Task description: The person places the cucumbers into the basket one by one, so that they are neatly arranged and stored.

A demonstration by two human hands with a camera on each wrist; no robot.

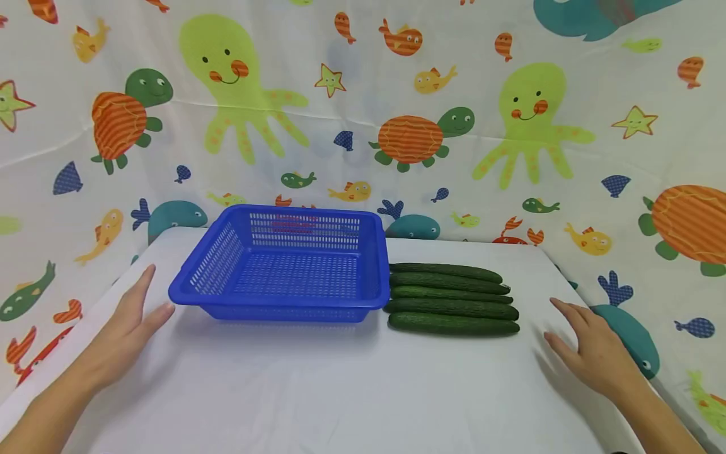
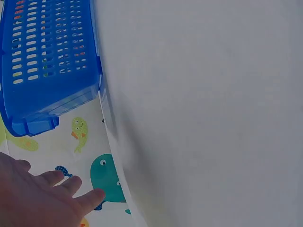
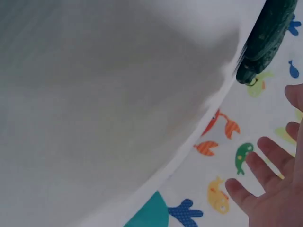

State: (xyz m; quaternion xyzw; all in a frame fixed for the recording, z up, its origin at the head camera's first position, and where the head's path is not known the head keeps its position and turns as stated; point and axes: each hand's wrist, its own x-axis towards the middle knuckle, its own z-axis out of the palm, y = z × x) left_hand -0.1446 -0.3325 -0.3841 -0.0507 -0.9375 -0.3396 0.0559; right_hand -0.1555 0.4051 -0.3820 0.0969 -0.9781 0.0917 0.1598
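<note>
A blue plastic basket [image 1: 295,313] with slotted walls stands on the white table, and nothing lies in it. Against its right side several dark green cucumbers [image 1: 454,324] lie side by side in a row. My left hand [image 1: 125,331] hovers just left of the basket, fingers extended and apart from it. In the left wrist view the same hand [image 2: 52,198] shows spread fingers below the basket's end [image 2: 47,90]. To the right of the cucumbers, my right hand [image 1: 595,347] is held with fingers extended, touching nothing. The right wrist view shows cucumber ends [image 3: 267,40] near that hand [image 3: 274,189].
White cloth covers the table [image 1: 340,391]. Behind and around it hangs a white curtain [image 1: 351,170] printed with sea animals. The table's right edge runs close by my right hand, its left edge by my left.
</note>
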